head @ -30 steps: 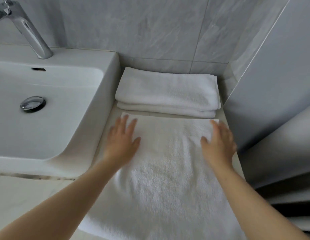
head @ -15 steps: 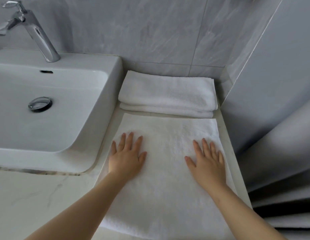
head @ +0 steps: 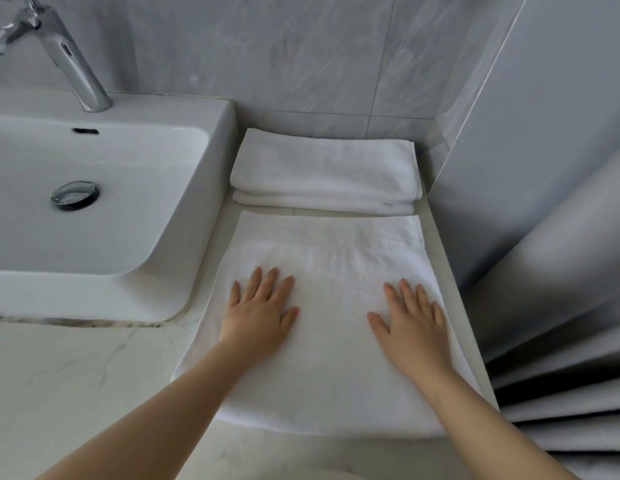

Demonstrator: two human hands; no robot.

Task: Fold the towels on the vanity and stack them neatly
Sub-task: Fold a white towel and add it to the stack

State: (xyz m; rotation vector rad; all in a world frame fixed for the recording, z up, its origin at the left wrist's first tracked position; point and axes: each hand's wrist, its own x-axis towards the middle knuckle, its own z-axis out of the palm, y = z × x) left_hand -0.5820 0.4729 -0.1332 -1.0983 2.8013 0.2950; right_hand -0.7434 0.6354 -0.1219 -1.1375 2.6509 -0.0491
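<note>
Both hands lie flat, fingers straight and gripping nothing. From my seat I see the left hand [head: 258, 313] and the right hand [head: 410, 320] pressing palm-down on the wide white terry towel [head: 329, 368], which is spread on the pale marble-look vanity top [head: 76, 375]. The hands are well apart, each near its own side edge of the towel. Just beyond the towel's far edge, against the grey tiled wall [head: 267, 53], sits the stack of folded white towels [head: 326, 168]; two, I think, though the layers blur together. To the left is the white ceramic basin [head: 104, 220] with its chrome tap [head: 73, 64]. Grey pleated fabric [head: 561, 323] hangs at the right.
</note>
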